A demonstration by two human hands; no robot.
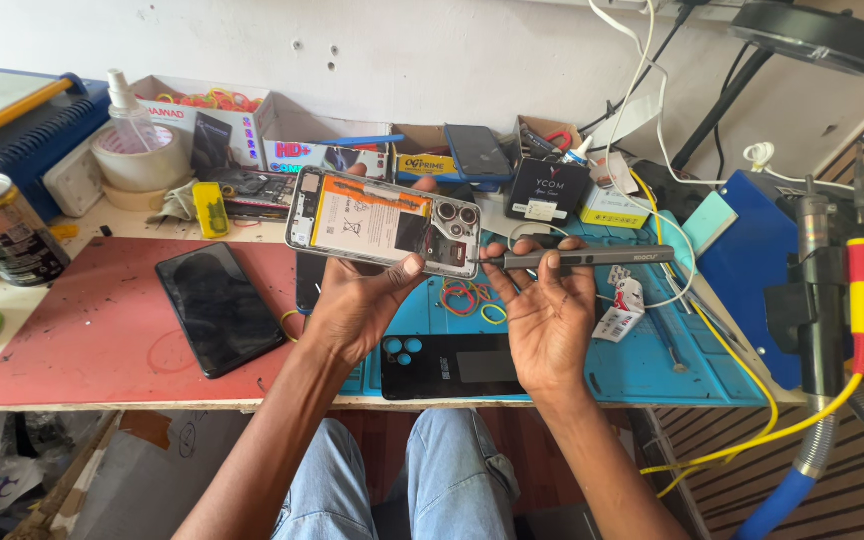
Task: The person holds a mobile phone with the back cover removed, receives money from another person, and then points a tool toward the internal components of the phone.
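Observation:
My left hand (357, 300) holds up an opened phone (382, 222) with its back off, showing a white battery and the camera lenses at its right end. My right hand (547, 305) grips a slim grey electric screwdriver (592, 257), held level, its tip touching the phone's right edge near the cameras. Below my hands a black phone back cover (452, 366) lies on the blue work mat (642, 365). Several coloured rubber bands (467, 297) lie on the mat between my hands.
A black phone screen (218, 307) lies on the red mat (82, 330). A drink can (7, 228), tape roll (142, 160), spray bottle and small boxes (547, 190) crowd the back. A blue stand with yellow cables (822, 300) is at the right.

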